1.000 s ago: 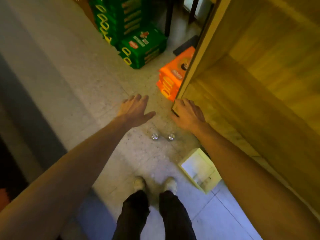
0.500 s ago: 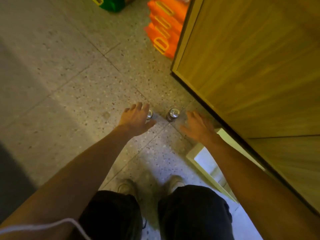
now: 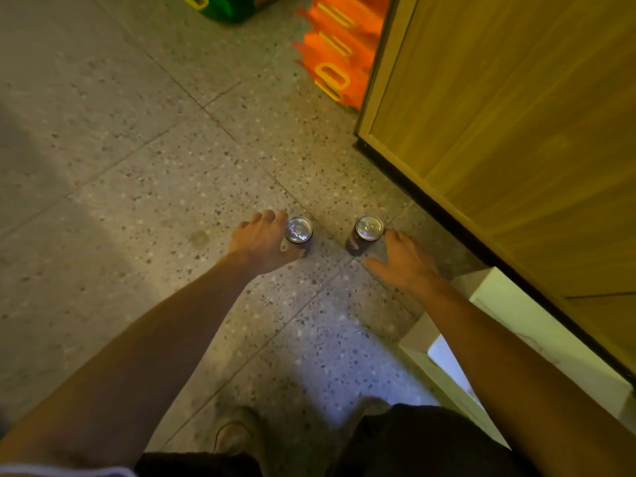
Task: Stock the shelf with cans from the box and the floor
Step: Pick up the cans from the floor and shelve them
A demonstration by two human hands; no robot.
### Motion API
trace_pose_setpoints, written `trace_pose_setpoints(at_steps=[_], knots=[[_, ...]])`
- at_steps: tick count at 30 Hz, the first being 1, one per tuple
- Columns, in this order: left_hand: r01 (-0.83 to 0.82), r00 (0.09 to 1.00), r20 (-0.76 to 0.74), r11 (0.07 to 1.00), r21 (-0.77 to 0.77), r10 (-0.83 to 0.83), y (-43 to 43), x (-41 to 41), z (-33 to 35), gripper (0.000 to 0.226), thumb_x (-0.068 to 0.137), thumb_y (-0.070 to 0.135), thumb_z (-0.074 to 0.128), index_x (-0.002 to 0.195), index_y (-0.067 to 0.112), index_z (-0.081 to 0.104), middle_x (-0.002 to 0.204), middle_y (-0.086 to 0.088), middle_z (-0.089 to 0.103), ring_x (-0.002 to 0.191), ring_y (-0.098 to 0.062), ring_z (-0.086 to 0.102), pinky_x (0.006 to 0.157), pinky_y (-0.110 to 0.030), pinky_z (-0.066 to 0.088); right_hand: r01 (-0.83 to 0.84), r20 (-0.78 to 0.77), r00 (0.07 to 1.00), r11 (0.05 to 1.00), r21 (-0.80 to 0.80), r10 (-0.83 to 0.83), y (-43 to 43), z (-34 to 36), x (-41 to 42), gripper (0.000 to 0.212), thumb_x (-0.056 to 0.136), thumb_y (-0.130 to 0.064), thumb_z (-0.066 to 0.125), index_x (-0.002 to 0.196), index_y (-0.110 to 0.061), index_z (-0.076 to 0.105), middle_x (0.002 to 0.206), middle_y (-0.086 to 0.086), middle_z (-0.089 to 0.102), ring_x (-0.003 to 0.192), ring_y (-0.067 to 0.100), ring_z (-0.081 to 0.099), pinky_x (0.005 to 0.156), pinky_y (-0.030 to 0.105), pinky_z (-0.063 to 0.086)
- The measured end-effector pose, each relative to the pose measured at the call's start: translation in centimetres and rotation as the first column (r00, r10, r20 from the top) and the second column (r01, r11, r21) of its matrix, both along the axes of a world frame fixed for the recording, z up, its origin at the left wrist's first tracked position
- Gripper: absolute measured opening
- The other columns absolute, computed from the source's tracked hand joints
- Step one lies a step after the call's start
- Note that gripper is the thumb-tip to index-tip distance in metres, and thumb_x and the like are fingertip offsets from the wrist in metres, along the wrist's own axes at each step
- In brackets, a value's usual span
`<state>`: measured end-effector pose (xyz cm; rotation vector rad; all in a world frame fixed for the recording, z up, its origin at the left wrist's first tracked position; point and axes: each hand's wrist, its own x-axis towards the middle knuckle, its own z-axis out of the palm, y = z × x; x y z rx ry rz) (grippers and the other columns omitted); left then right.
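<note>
The left can [image 3: 298,229] and the right can [image 3: 368,228] are standing upright on the floor [image 3: 172,166] near the shelf [image 3: 499,132] base, long axes vertical and silver tops facing you. Your left hand [image 3: 260,241] is curling round the left can, hiding its side. Your right hand [image 3: 404,261] is lying spread beside the right can, and I cannot tell whether it is touching. The labels are too blurred to read.

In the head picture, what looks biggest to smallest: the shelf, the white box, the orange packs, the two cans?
1. shelf
2. box, partly behind an arm
3. orange packs: farther off and cut by the frame, so unsure against the box
4. left can and right can: alike
</note>
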<state>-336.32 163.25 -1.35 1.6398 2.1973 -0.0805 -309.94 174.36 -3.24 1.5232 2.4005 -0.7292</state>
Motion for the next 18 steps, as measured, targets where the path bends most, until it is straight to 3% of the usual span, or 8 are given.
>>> trace_pose_setpoints(at_steps=[3, 5, 7, 9, 11, 14, 18], knots=[[-0.074, 0.995, 0.074, 0.996, 0.054, 0.069, -0.1, 0.3, -2.2, 0.077, 0.075, 0.062, 0.071, 0.130, 0.016, 0.045, 0.125, -0.008, 0.057, 0.115, -0.032, 0.056, 0.086, -0.044, 0.048, 0.138, -0.191, 0.970, 0.988, -0.069, -0.149, -0.1, -2.2, -0.6, 0.072, 0.076, -0.053, 0.077, 0.131, -0.013, 0.052, 0.126, 0.010, 0.060, 0.113, 0.027, 0.059, 0.084, 0.033, 0.050], [-0.159, 0.974, 0.179, 0.981, 0.109, 0.138, 0.0, 0.8, -3.4, 0.072, 0.071, 0.055, 0.078, 0.123, 0.016, 0.048, 0.119, -0.007, 0.060, 0.108, -0.030, 0.058, 0.077, -0.040, 0.048, 0.219, -0.350, 0.906, 0.971, -0.099, -0.240, -0.6, -3.5, -1.0, 0.069, 0.072, -0.050, 0.082, 0.128, -0.018, 0.057, 0.118, 0.001, 0.065, 0.107, 0.020, 0.062, 0.078, 0.024, 0.046], [-0.273, 0.925, 0.318, 0.945, 0.180, 0.207, 0.1, 1.3, -4.3, 0.066, 0.067, 0.047, 0.082, 0.117, 0.016, 0.052, 0.111, -0.004, 0.064, 0.099, -0.027, 0.060, 0.071, -0.035, 0.045, 0.285, -0.463, 0.824, 0.945, -0.158, -0.326, -1.0, -4.5, -1.4, 0.070, 0.071, -0.043, 0.085, 0.130, -0.018, 0.057, 0.120, -0.003, 0.065, 0.110, 0.015, 0.060, 0.082, 0.022, 0.046], [-0.382, 0.854, 0.454, 0.899, 0.215, 0.255, 0.3, 1.8, -4.7, 0.061, 0.066, 0.038, 0.085, 0.115, 0.016, 0.056, 0.108, -0.002, 0.067, 0.096, -0.024, 0.062, 0.072, -0.035, 0.048, 0.337, -0.521, 0.764, 0.924, -0.182, -0.381, -1.2, -5.2, -2.0, 0.072, 0.072, -0.040, 0.086, 0.133, -0.016, 0.056, 0.127, 0.000, 0.064, 0.114, 0.013, 0.058, 0.090, 0.025, 0.046], [-0.440, 0.799, 0.538, 0.871, 0.218, 0.269, 0.4, 2.2, -4.9, 0.061, 0.066, 0.031, 0.086, 0.117, 0.015, 0.058, 0.108, -0.002, 0.068, 0.096, -0.023, 0.063, 0.079, -0.040, 0.053, 0.380, -0.554, 0.726, 0.909, -0.171, -0.408, -1.2, -5.5, -2.6, 0.066, 0.072, -0.037, 0.086, 0.128, -0.016, 0.058, 0.125, 0.001, 0.066, 0.109, 0.010, 0.058, 0.088, 0.024, 0.046], [-0.458, 0.769, 0.580, 0.865, 0.206, 0.269, 0.8, 2.4, -4.5, 0.063, 0.066, 0.029, 0.087, 0.120, 0.016, 0.059, 0.110, -0.002, 0.068, 0.099, -0.023, 0.063, 0.084, -0.044, 0.054, 0.405, -0.574, 0.688, 0.892, -0.204, -0.443, -1.1, -5.0, -3.1, 0.062, 0.072, -0.034, 0.087, 0.125, -0.015, 0.061, 0.121, 0.002, 0.068, 0.106, 0.012, 0.062, 0.085, 0.022, 0.047], [-0.445, 0.759, 0.603, 0.871, 0.208, 0.244, 1.6, 2.1, -0.4, 0.061, 0.066, 0.029, 0.087, 0.119, 0.018, 0.059, 0.109, 0.000, 0.068, 0.099, -0.020, 0.063, 0.084, -0.043, 0.055, 0.364, -0.602, 0.652, 0.887, -0.283, -0.460, -0.6, -0.5, -2.7, 0.067, 0.071, -0.034, 0.088, 0.129, -0.016, 0.059, 0.124, 0.001, 0.067, 0.111, 0.013, 0.063, 0.094, 0.030, 0.052]])
